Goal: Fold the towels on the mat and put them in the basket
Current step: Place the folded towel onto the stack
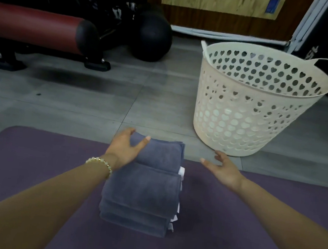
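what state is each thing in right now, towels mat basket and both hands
towels: folded, stacked on the mat
mat: flat on the floor
basket: upright on the floor past the mat, contents hidden
left hand: grips the stack's far end
right hand: open, right of the stack, holding nothing

floor (pixel 79 97): mat (pixel 228 235), basket (pixel 244 105) | mat: folded towel stack (pixel 142 192)

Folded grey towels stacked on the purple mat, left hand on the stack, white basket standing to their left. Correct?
No: the head view shows the basket to the right of the towels. The rest holds: stacked on the mat, left hand on the stack.
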